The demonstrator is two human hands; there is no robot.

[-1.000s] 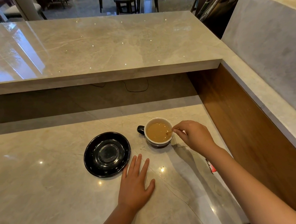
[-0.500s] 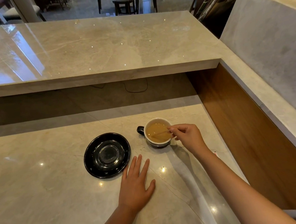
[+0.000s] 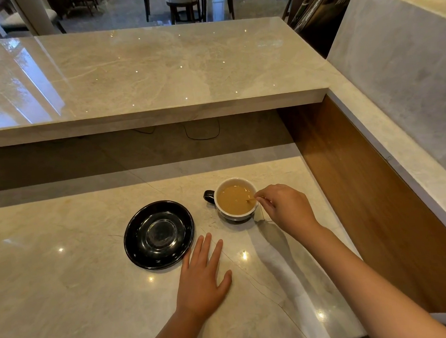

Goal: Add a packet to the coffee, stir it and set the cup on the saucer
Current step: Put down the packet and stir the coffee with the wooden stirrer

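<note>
A dark cup [image 3: 235, 200] with a white inside holds light brown coffee and stands on the marble counter, its handle pointing left. My right hand [image 3: 284, 208] is at the cup's right rim, fingers pinched on a thin stirrer [image 3: 250, 200] whose tip dips into the coffee. An empty glossy black saucer [image 3: 159, 234] lies to the left of the cup, a small gap between them. My left hand [image 3: 202, 279] rests flat on the counter just below and right of the saucer, fingers spread and holding nothing. No packet is visible.
A raised marble ledge [image 3: 143, 71] runs across the back, with a dark gap and a cable [image 3: 201, 133] beneath it. A wooden side panel [image 3: 370, 199] walls the right. The counter's front edge is near my arms.
My right hand has shifted the stirrer around inside the cup, from the right rim toward the middle and back to the right. My left hand, the cup and the saucer stayed put.
</note>
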